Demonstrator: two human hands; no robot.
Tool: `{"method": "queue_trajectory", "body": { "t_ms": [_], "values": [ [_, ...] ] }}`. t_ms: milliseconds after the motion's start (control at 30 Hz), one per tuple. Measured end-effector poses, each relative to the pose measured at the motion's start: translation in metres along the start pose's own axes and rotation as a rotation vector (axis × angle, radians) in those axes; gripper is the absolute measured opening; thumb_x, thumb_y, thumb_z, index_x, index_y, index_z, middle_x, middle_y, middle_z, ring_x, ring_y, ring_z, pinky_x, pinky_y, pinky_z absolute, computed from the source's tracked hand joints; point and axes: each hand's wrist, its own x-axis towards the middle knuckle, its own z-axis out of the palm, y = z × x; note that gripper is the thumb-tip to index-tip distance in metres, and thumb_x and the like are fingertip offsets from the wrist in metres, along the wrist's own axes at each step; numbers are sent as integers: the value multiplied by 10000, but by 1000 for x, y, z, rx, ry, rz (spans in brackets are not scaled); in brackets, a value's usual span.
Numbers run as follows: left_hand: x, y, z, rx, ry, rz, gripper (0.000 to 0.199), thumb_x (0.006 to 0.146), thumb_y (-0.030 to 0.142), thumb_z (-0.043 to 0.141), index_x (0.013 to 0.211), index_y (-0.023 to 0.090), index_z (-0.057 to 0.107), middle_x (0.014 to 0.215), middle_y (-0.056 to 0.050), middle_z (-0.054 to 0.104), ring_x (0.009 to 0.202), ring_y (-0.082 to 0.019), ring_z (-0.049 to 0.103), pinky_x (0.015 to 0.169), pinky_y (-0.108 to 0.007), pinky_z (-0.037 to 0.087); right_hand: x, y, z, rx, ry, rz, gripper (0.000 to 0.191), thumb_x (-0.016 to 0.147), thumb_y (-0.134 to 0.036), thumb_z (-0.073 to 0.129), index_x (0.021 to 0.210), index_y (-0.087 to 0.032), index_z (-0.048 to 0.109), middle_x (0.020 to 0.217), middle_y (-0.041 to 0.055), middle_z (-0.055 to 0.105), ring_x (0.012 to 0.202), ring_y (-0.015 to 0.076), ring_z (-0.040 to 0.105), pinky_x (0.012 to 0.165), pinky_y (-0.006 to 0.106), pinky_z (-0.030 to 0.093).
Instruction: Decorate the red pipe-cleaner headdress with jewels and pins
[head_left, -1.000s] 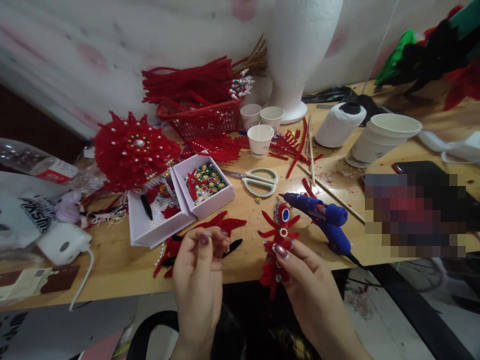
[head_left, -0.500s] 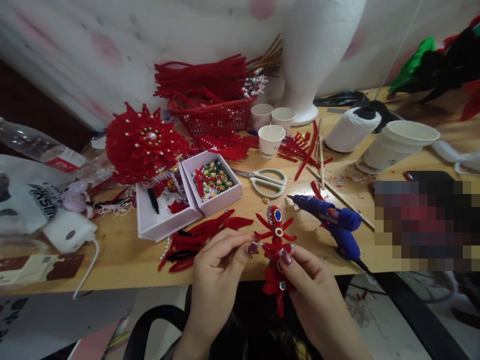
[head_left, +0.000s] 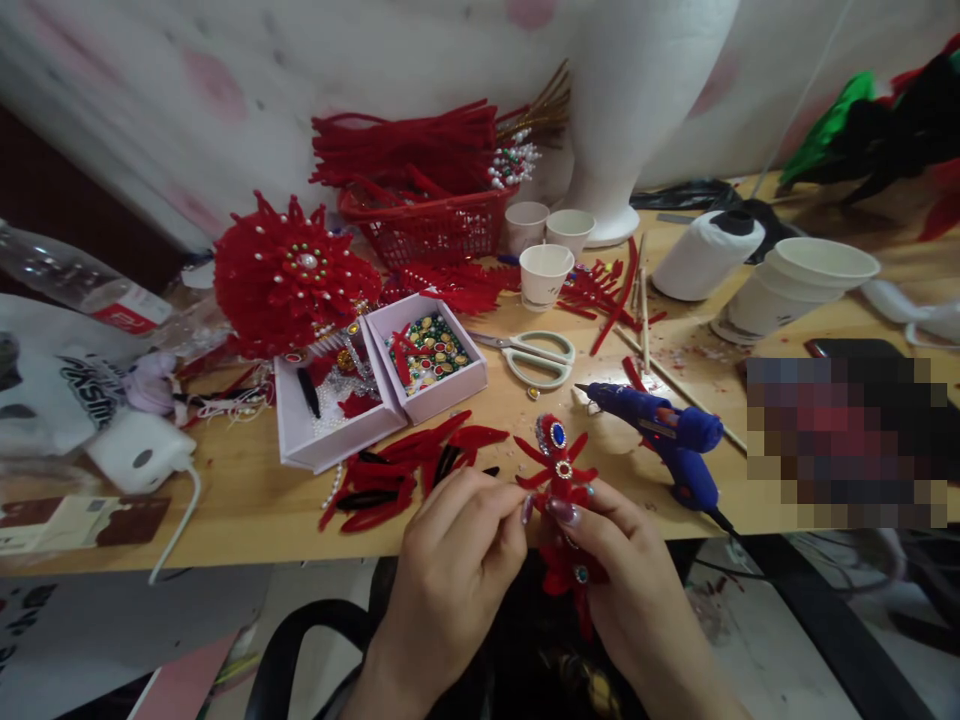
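Over the table's front edge, my right hand (head_left: 637,575) grips a red fuzzy ornament (head_left: 564,494) with thumb in front and fingers behind. The ornament stands nearly upright, with narrow red petals at its sides and blue and white gems down its middle. My left hand (head_left: 457,560) is closed in a pinch against the ornament's left side; what its fingertips hold is hidden. Loose red fuzzy petals (head_left: 386,480), some with black parts, lie just beyond my left hand. A blue glue gun (head_left: 667,425) rests on its side to the right of the ornament.
White boxes (head_left: 315,450) of beads and gems stand left of the scissors (head_left: 536,358). Behind are a red basket (head_left: 427,228), paper cups (head_left: 544,277), a thread spool (head_left: 705,255) and a white stand (head_left: 645,110). A red flower piece (head_left: 292,270) sits left.
My left hand has moved right, and its pinched fingertips now meet the ornament's side. The ornament has tilted slightly in my right hand.
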Motion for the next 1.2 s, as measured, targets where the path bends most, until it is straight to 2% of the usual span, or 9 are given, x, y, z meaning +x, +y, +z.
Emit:
{"method": "queue_trajectory", "body": {
  "t_ms": [133, 267, 400, 500, 667, 833, 933, 1100, 1200],
  "values": [
    [-1, 1, -1, 34, 15, 45, 138, 898, 28, 536, 892, 131, 627, 784, -23, 634, 746, -102, 586, 735, -193, 487, -3, 0, 1, 12, -20, 11, 158, 677, -334, 817, 708, -206, 730, 632, -11, 664, 519, 97, 533, 426, 154, 472],
    [-1, 1, -1, 124, 66, 92, 135, 889, 20, 548, 907, 130, 623, 789, -29, 643, 756, -110, 599, 762, -209, 496, -3, 2, 5, 5, -27, -12, 136, 686, -303, 799, 749, -195, 747, 657, -7, 656, 618, 105, 569, 556, 158, 512],
    [-5, -4, -9, 160, 98, 63, 141, 894, 41, 559, 932, 147, 643, 804, -16, 652, 760, -98, 615, 752, -188, 498, -4, 0, 8, -1, -27, 11, 158, 674, -329, 796, 723, -189, 740, 595, -21, 607, 514, 87, 481, 418, 150, 446],
    [-7, -8, -20, 182, 178, -24, 179, 897, 54, 579, 980, 185, 669, 847, -1, 678, 792, -91, 638, 762, -171, 509, -4, -2, 6, -7, 40, 18, 207, 632, -360, 823, 671, -182, 726, 552, -27, 575, 474, 78, 456, 372, 143, 412],
    [-4, -5, -24, -13, 24, -129, 196, 892, 92, 627, 978, 246, 711, 875, 49, 706, 799, -50, 660, 755, -95, 500, -6, -5, 3, 6, 10, 52, 214, 634, -365, 845, 707, -192, 743, 584, -20, 604, 483, 81, 508, 393, 144, 430],
    [0, 1, -13, -137, -9, -186, 155, 890, 84, 612, 894, 220, 686, 847, 49, 685, 776, -48, 642, 742, -85, 496, -7, -4, 5, -7, -39, 4, 155, 682, -334, 828, 762, -215, 768, 656, -15, 654, 611, 95, 577, 536, 142, 499],
    [1, 1, -13, -135, -25, -156, 149, 887, 73, 603, 885, 208, 665, 837, 44, 672, 771, -52, 629, 743, -96, 494, -7, -3, 4, -33, -53, -11, 137, 698, -331, 821, 771, -225, 773, 665, -16, 657, 673, 107, 608, 608, 147, 516],
    [-1, 0, -13, -2, -57, -51, 134, 913, 68, 549, 903, 183, 619, 819, 15, 657, 760, -80, 619, 739, -158, 494, -4, 0, 2, -55, -49, 0, 152, 696, -346, 803, 789, -231, 770, 678, -1, 674, 598, 116, 577, 499, 164, 481],
    [-2, -1, -12, 91, -49, 13, 113, 925, 88, 535, 919, 174, 608, 810, -5, 659, 751, -109, 620, 743, -205, 505, -4, 1, 2, -70, -32, -14, 149, 710, -335, 783, 800, -217, 764, 729, 20, 695, 663, 148, 602, 576, 210, 517]
  ]
}}
